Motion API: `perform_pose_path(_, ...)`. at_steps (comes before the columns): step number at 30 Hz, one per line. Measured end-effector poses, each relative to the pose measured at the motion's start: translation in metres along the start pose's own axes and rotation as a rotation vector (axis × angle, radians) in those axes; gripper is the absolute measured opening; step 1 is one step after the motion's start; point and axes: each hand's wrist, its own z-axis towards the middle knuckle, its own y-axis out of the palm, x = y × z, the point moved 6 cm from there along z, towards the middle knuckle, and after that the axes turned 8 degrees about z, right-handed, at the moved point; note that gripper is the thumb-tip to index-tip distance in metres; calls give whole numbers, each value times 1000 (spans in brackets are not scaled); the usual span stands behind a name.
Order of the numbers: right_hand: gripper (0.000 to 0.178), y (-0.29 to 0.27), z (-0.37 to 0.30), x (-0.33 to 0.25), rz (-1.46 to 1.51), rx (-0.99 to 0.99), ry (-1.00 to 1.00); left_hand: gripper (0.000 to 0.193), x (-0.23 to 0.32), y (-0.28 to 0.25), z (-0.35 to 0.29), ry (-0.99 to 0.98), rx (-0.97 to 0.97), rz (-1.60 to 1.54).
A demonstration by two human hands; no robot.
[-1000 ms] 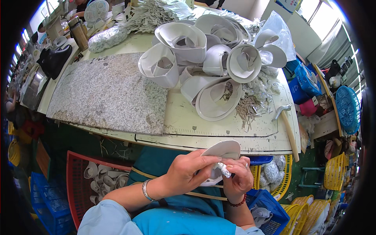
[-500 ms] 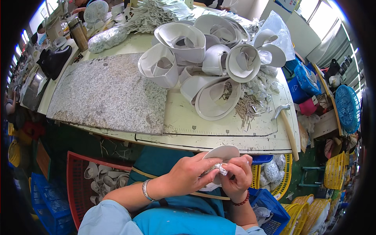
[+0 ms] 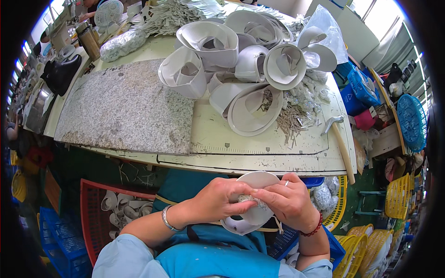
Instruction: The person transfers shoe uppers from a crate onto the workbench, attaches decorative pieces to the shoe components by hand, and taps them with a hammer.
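Over my lap, just off the table's near edge, both hands hold a white curved, strap-like piece (image 3: 258, 216) that looks like a shoe upper. My left hand (image 3: 225, 198) pinches it from the left, thumb and fingers closed at its middle. From the other side my right hand (image 3: 291, 204) grips it, fingers pressed close to the left thumb. A small glittering patch (image 3: 249, 199) shows between the fingertips; whether it is loose or fixed to the piece I cannot tell. A pile of similar white looped pieces (image 3: 211, 39) lies on the table (image 3: 222, 160).
A grey stone slab (image 3: 125, 109) covers the table's left part. On the right, a hammer (image 3: 343, 150) overhangs the near edge, close to scattered brown scraps (image 3: 291, 121). Below stand a red basket (image 3: 89, 222) of white pieces, a blue crate (image 3: 333, 250) and yellow baskets (image 3: 373, 252).
My right hand has turned and moved right, its fingers now flatter over the piece. The white piece has tilted, showing more of its lower loop. The table view has shifted slightly.
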Motion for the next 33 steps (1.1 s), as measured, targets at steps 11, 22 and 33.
perform_pose_path(11,24,6,-7,-8,-210,172,-128,19,-10,5,-7,-53,74,-208)
perform_pose_path(22,21,10,-11,-6,-215,214,-51,19,-4,12,-11,-6,176,-83)
perform_pose_path(33,14,20,-20,-3,-190,262,86,19,0,12,-13,93,306,81)
